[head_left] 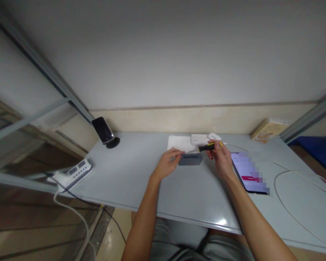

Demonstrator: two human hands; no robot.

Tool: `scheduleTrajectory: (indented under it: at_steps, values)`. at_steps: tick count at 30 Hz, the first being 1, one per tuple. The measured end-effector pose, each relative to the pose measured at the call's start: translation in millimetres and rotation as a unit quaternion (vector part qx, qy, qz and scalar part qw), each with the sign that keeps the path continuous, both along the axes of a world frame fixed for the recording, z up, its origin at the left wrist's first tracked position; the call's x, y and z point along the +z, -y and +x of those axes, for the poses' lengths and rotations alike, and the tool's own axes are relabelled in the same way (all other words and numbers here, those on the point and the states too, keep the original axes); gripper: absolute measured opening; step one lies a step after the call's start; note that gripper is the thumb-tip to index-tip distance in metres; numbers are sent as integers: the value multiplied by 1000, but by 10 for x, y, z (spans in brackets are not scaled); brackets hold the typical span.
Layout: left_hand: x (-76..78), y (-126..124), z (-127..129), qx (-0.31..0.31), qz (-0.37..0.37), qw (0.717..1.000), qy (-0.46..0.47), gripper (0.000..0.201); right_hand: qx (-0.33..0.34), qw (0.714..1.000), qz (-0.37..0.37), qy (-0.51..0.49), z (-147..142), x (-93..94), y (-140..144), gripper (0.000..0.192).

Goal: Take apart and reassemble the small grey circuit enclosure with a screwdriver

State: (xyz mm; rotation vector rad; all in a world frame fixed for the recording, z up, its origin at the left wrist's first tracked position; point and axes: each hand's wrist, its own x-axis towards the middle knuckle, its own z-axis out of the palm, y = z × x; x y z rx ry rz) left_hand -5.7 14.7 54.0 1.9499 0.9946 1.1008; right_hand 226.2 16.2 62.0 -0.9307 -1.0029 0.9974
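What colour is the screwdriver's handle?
Black and yellow: the screwdriver in the right hand, head view.

Right hand (220, 156) grips screwdriver (206, 147); left hand (168, 162) steadies grey box (190, 159) near the tabletop (141, 181) far edge.

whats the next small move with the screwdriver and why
Probably ease the screwdriver tip down onto the grey box: the right hand holds it level just above the box, while the left hand steadies the box's left end.
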Motion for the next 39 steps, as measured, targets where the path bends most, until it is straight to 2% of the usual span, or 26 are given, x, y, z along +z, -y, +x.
scheduleTrajectory:
  at_steps: [13,22,39]
  values:
    - [-71,-34,-2,18,-11,1000,1,34,-12,1000,-7,-2,4,37,7,47]
    - [-69,-31,14,53,-5,999,-4,26,7,1000,-2,-17,-1,42,24,43]
    - [-89,-35,64,68,6,998,15,23,37,999,31,-21,59,-14,7,34]
